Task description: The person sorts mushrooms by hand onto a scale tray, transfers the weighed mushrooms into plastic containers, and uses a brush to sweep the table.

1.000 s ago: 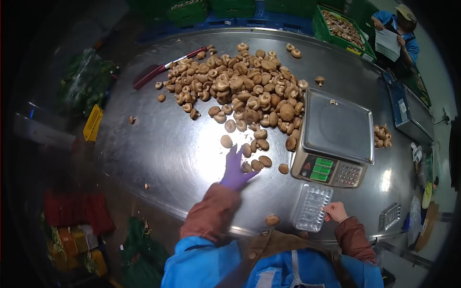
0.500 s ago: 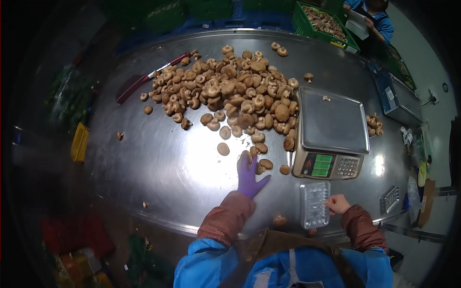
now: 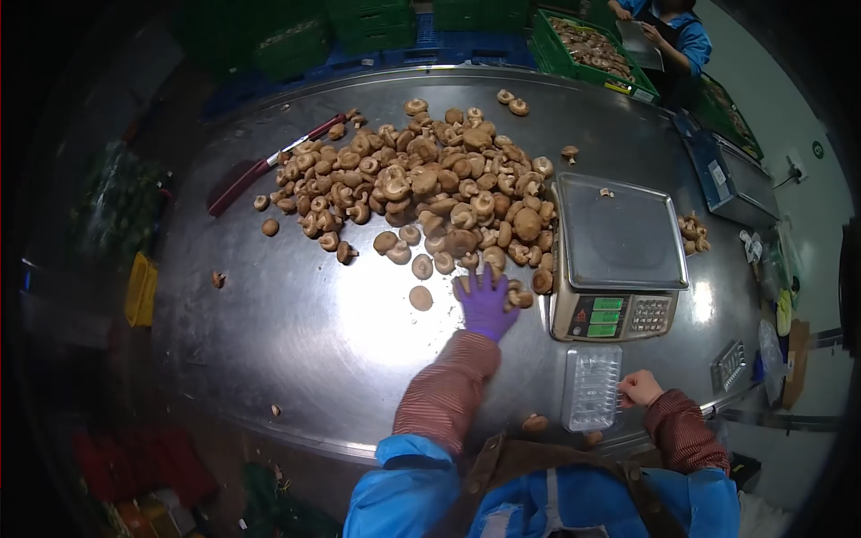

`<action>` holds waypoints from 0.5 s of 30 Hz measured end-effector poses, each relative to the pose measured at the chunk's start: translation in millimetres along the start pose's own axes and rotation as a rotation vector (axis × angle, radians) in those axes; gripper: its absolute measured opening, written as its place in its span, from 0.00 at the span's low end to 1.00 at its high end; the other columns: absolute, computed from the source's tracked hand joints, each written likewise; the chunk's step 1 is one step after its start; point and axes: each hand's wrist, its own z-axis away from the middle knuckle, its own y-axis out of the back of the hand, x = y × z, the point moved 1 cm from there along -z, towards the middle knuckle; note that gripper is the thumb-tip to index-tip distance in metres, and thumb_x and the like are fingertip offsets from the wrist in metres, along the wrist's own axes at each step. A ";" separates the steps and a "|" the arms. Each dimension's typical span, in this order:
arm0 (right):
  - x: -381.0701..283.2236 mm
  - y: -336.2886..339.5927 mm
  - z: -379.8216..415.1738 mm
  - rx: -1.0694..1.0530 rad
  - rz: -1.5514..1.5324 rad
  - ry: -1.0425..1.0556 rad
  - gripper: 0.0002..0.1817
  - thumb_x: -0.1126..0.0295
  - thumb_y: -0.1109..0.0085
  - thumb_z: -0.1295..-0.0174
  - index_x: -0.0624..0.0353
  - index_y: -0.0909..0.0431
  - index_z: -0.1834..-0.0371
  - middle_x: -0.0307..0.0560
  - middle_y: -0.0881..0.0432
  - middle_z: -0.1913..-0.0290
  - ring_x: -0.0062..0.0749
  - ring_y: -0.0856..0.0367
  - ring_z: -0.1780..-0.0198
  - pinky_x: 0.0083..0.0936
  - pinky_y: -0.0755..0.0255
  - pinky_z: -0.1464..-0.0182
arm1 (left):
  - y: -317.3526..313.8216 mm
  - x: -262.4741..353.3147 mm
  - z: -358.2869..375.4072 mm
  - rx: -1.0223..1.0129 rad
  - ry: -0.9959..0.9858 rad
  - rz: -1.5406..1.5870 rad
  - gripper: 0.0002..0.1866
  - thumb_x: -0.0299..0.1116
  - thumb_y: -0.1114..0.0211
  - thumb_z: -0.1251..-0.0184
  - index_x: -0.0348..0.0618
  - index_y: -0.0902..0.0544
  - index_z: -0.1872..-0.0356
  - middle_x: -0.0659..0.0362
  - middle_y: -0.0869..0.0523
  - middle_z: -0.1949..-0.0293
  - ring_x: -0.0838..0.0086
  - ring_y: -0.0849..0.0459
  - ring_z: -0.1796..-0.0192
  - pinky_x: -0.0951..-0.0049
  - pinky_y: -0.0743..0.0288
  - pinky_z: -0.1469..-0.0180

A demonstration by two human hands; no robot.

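My left hand [image 3: 486, 306], in a purple glove, reaches to the near edge of a big heap of brown mushrooms [image 3: 421, 179]. Its fingers are spread over a few loose mushrooms, and a small cluster [image 3: 517, 294] shows beside them. What lies under the palm is hidden. My right hand [image 3: 639, 388] is bare and closed, pinching the right edge of a clear plastic tray [image 3: 592, 390] on the metal table. No mushrooms show in the tray. A single mushroom [image 3: 421, 298] sits left of the gloved fingers.
A weighing scale [image 3: 621, 235] with a green display stands right of the heap. A red-handled knife [image 3: 273, 161] lies at the far left. Another clear tray [image 3: 730, 364] rests at right. A green crate [image 3: 592, 54] of mushrooms and a person in blue [image 3: 686, 40] are at the back.
My left hand has moved forward and slightly right, spreading over the loose mushrooms by the heap. My right hand stays at the tray's edge. The camera view has shifted slightly.
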 end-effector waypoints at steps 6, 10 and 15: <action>-111.3 -32.1 10.1 0.338 0.264 0.499 0.25 0.76 0.54 0.43 0.65 0.44 0.40 0.58 0.22 0.77 0.57 0.21 0.71 0.42 0.28 0.69 | -20.1 -72.8 45.2 0.319 0.082 0.596 0.48 0.53 0.28 0.58 0.52 0.40 0.33 0.45 0.44 0.34 0.47 0.49 0.31 0.46 0.55 0.32; -146.1 -123.9 -75.3 0.472 -0.034 0.319 0.28 0.79 0.57 0.43 0.67 0.51 0.37 0.58 0.22 0.71 0.52 0.22 0.66 0.39 0.28 0.61 | -9.1 -87.8 45.9 0.504 0.268 0.972 0.52 0.41 0.25 0.57 0.40 0.48 0.31 0.42 0.56 0.32 0.51 0.49 0.30 0.58 0.45 0.33; -213.0 -148.5 -146.4 0.528 -0.386 0.459 0.28 0.81 0.63 0.40 0.65 0.52 0.35 0.51 0.26 0.66 0.40 0.24 0.63 0.31 0.30 0.55 | -19.5 -101.8 -12.1 0.566 0.125 1.012 0.38 0.30 0.31 0.52 0.43 0.36 0.35 0.44 0.49 0.32 0.54 0.45 0.31 0.62 0.45 0.32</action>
